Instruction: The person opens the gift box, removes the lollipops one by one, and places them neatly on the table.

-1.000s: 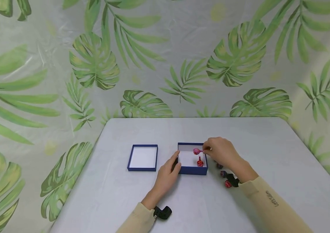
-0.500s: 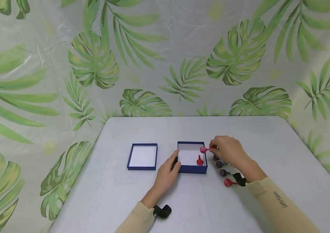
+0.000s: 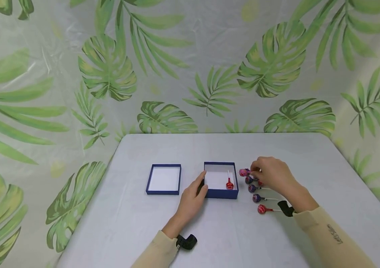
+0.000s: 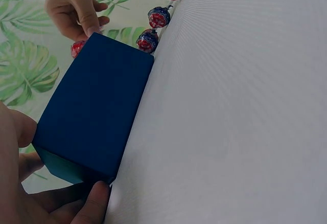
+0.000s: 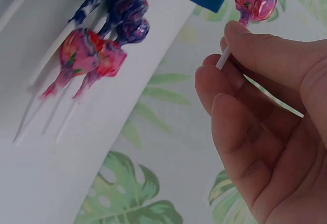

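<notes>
My right hand [image 3: 274, 173] pinches a pink lollipop [image 5: 255, 1] by its white stick between thumb and fingers. The wrapped head points left, just beyond the right wall of a blue box [image 3: 221, 194] with a white inside. One red lollipop [image 3: 230, 185] lies inside that box near its right wall, stick toward the back. At the box's left side rests my left hand [image 3: 190, 203], index finger near the rim and thumb by the front corner. In the left wrist view, my left fingers [image 4: 94, 203] touch the corners of the box's end.
Right of the box lies a rough column of blue-purple lollipops [image 3: 256, 198] and red or pink ones, including a red lollipop [image 3: 261, 209] nearest me. A shallow blue-rimmed lid [image 3: 163, 192], white inside, lies left of the box. Leaf-patterned sheeting [image 3: 163, 74] hangs behind the table.
My right hand has moved right with the pink lollipop, from over the box to outside its right wall. More of the lollipops there now show. My left hand stays at the box.
</notes>
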A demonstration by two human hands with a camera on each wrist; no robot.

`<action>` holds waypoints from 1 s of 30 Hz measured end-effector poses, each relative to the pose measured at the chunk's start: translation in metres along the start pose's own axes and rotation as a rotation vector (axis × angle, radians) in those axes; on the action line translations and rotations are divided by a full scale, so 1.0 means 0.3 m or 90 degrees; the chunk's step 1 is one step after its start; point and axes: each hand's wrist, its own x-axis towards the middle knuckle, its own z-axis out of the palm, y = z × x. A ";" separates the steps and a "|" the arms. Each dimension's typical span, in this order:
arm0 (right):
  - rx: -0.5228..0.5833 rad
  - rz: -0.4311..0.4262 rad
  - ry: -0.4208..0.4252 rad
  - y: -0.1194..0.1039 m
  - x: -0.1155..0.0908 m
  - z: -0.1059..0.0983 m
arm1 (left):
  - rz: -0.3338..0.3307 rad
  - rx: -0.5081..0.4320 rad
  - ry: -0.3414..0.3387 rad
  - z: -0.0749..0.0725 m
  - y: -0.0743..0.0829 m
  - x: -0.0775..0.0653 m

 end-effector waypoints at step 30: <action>0.018 0.026 0.003 0.112 -0.141 0.042 | -0.006 0.000 0.001 -0.005 0.017 -0.006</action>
